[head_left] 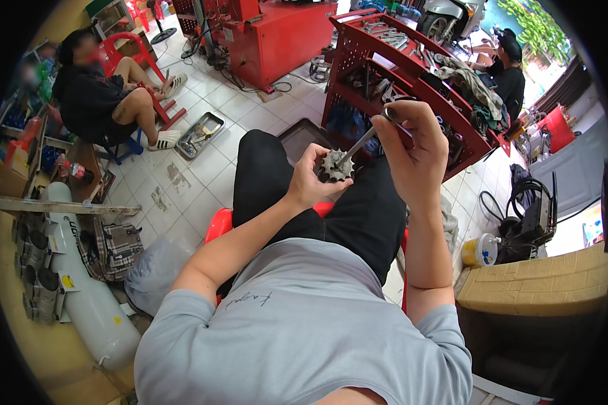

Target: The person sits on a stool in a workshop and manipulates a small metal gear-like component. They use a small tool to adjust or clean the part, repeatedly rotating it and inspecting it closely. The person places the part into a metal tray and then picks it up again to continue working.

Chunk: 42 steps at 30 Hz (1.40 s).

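At the near left, a white tank (91, 290) lies along the edge, with a checked bag (115, 250) and a clear plastic bag (159, 273) beside it. Farther off on the left sits a person (91, 98) in dark clothes, and a tray (207, 142) of small items is on the tiled floor to the right of that person's shoes.

The left forearm slants far and to the right. Its hand (307, 183) is half curled, cupping a toothed part (330, 162) from the left and near sides, thumb on the far edge, fingers bent under the near one. The part is held above the space between the knees. It is round and dull grey, with short pointed teeth around its rim and a dark spot near the middle of its face.

A thin grey rod (363, 144) slants leftward down to that face; whether its tip enters the part, I cannot tell.

The right forearm reaches almost straight away from the body. Its hand (417, 135) is raised, bent leftward at the wrist, thumb and fingers closed narrowly on the rod's dark upper end. Beyond, to the right, stands a red cart (468, 144) loaded with tools; nearer is a white bucket (481, 251).
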Available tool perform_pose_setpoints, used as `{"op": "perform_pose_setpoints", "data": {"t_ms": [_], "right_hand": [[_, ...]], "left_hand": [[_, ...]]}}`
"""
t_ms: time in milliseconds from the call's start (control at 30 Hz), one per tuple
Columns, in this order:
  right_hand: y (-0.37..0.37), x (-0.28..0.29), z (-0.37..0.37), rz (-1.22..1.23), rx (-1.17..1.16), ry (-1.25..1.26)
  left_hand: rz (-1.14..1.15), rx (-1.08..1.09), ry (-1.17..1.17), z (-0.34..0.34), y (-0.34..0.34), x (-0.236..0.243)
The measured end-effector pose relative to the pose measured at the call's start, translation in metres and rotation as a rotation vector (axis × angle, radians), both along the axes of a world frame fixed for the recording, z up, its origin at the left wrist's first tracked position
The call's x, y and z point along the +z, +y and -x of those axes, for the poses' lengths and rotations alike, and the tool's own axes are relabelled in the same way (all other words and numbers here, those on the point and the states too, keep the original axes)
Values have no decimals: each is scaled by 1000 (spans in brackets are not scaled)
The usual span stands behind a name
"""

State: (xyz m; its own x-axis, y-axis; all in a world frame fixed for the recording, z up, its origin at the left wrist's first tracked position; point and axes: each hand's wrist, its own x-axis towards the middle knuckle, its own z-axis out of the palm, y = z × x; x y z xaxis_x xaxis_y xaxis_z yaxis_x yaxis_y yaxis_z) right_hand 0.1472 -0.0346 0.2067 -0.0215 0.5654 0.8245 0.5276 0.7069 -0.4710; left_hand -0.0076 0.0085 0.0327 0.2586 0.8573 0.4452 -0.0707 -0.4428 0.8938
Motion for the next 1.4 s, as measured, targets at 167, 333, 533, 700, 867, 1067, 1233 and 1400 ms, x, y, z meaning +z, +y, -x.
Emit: {"op": "perform_pose_setpoints", "data": {"t_ms": [167, 333, 533, 700, 867, 1067, 1233, 1400], "right_hand": [[4, -17, -1, 76, 4, 40], [-5, -30, 3, 129, 41, -58], [-11, -36, 5, 87, 158, -159], [-10, -39, 7, 89, 108, -124], [-15, -41, 3, 137, 88, -83], [-16, -44, -4, 82, 112, -68], [-15, -30, -6, 49, 143, -131], [-5, -13, -6, 10, 18, -165]], "left_hand": [[-8, -43, -9, 0, -7, -16], [40, 0, 42, 7, -5, -33], [-21, 52, 118, 13, 2, -42], [133, 8, -27, 4, -3, -39], [166, 41, 150, 4, -12, -43], [72, 32, 181, 0, -17, -51], [92, -59, 196, 3, -12, -48], [-7, 32, 181, -9, 0, -41]]}}
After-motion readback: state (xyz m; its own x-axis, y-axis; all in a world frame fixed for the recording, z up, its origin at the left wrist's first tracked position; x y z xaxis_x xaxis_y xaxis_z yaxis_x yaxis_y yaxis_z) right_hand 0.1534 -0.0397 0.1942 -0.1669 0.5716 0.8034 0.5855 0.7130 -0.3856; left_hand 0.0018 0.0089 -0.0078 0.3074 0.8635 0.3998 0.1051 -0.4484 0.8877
